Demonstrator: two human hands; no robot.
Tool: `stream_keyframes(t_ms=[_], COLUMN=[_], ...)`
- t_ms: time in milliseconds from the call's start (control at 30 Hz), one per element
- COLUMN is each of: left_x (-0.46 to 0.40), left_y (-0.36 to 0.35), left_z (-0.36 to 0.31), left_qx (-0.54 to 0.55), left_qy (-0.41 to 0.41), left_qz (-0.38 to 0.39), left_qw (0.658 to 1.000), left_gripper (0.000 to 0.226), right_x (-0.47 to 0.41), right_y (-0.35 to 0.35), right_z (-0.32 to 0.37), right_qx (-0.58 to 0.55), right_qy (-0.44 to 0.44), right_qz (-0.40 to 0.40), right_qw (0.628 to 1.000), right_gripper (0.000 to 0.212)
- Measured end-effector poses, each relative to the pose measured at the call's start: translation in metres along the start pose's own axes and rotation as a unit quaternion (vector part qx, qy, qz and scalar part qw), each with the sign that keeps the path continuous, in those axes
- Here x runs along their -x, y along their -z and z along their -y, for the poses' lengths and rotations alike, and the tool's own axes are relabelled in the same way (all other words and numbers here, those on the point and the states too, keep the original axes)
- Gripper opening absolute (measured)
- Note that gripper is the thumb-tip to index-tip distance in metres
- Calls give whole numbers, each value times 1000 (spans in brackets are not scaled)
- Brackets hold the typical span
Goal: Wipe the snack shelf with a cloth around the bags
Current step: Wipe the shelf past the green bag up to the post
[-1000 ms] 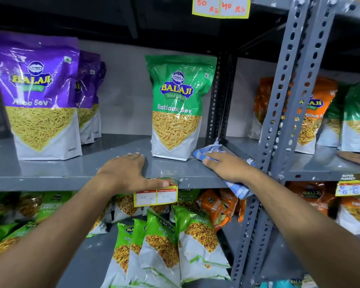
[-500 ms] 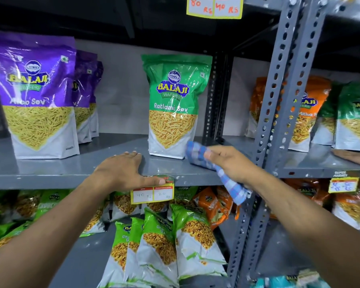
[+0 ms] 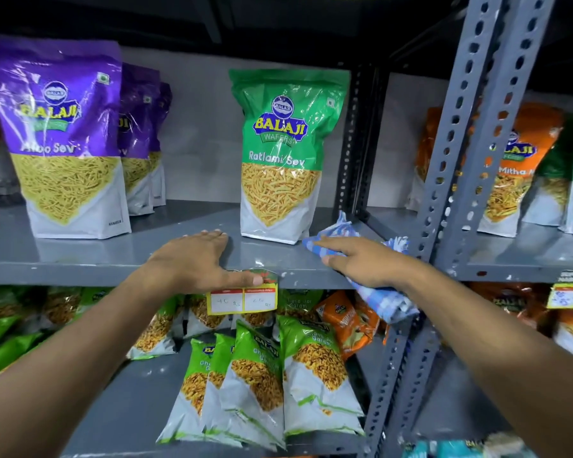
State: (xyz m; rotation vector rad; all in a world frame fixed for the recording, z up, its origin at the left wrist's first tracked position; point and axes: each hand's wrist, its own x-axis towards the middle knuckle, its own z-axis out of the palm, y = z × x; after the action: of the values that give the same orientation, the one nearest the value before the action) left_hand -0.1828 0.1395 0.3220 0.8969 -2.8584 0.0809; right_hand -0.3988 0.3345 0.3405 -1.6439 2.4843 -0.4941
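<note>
Wiping down a grey snack shelf (image 3: 80, 259), a person presses a checked cloth (image 3: 336, 231) against the metal beside a green Ratlami Sev bag (image 3: 283, 153).

From nine o'clock: purple Aloo Sev bags (image 3: 63, 137) stand upright — the left hand (image 3: 196, 259) lies flat and open on the shelf's front edge, thumb touching a yellow price tag (image 3: 242, 300). At centre stands the green bag; just at its four o'clock the right hand (image 3: 361, 262), fingers spread, pins the blue cloth, whose tail hangs over the edge. Orange bags (image 3: 523, 160) stand at three o'clock — behind a perforated upright (image 3: 460, 143).
</note>
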Motion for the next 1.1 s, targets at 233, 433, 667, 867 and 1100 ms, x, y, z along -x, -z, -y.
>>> stream_keyframes(t_ms=[233,433,667,867,1100], left_x=[0,27,134,157,113], left_y=[-1,-2,-118,-202,-245], left_z=[-2,4,97,183,207], left_qx=[-6,25,10,35,30], left_qy=[7,-38,-143,-37,10], left_qz=[-12,-96,-320,-57,70], left_qw=[1000,994,937,997,997], left_gripper=[149,142,91,106,112], right_x=[39,38,66,23,-86], right_y=[-21,-50,-164,-295,-355], right_z=[29,58,153,229,253], right_qx=[-31,-196,-300,-267,-146], right_qy=[109,92,91,-25,-108], right_qz=[-116,-257,-419,-364,-239], right_qw=[987,942,852,892,954], right_gripper=[36,30,37,39,48])
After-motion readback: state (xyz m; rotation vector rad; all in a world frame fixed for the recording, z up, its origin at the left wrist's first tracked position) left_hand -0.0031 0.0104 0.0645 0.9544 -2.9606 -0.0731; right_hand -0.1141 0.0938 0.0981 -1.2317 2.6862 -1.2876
